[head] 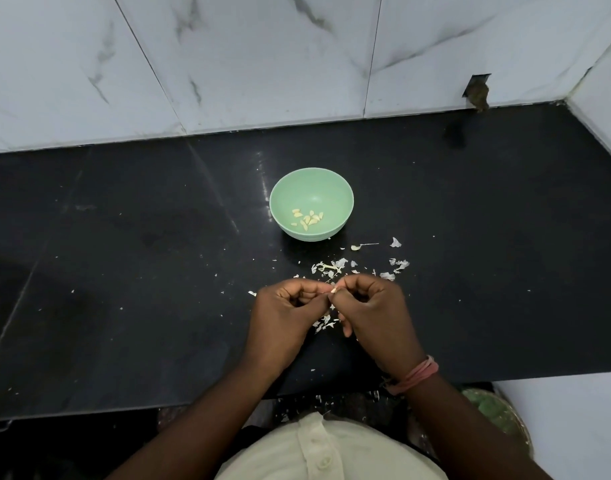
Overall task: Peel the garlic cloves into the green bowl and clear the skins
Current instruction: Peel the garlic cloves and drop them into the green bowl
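Clove (334,290) pinched between curled fingertips of left hand (286,308) and right hand (374,306), lower centre. Bowl (345,199) mid-frame, peeled cloves (307,217) inside. Skins (332,266) scattered between. Risk judged: small, slick clove squeezed out and lost; skins blown over counter (124,237) edge.

beyond the hands, the green bowl (311,188) is a pale mint, holding pale yellow peeled cloves (307,218). the table (124,237) under the hands is glossy black, flecked with white papery skins (359,268) just past the knuckles and below the fingers. the wall tiles (228,57) far beyond are white with grey marble veins, a pink band (418,374) circles the right wrist, and the shirt (318,452) near the elbows is cream.
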`<state>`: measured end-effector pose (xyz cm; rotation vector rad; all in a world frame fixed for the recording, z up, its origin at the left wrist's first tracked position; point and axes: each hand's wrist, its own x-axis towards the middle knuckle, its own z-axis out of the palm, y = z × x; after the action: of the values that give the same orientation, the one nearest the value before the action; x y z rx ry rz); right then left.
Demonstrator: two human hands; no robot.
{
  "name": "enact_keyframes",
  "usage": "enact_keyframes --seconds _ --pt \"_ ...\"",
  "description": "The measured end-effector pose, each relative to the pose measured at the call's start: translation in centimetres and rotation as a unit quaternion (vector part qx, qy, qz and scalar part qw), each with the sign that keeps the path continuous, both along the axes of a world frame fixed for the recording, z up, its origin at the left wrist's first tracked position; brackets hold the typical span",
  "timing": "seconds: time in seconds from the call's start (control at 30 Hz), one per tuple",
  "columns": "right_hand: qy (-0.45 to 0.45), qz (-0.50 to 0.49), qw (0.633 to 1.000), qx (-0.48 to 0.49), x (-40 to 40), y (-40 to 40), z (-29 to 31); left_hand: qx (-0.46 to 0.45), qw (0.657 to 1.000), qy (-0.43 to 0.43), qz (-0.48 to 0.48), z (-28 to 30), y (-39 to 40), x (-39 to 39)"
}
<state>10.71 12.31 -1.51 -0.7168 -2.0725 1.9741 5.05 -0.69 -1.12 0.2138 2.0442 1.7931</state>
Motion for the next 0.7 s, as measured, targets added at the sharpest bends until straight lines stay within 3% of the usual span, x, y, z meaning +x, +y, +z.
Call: enact_keyframes --seconds 0.47,0.7 --pt "-0.004 -0.040 0.989 -0.141 -1.1 -0.8 0.5 0.110 0.991 -0.073 -0.003 -0.5 0.0 -1.1" --pt "-0.002 -0.034 0.992 -0.120 -1.6 -1.3 0.5 0.129 0.988 -0.083 -0.001 -0.2 -0.1 -1.5"
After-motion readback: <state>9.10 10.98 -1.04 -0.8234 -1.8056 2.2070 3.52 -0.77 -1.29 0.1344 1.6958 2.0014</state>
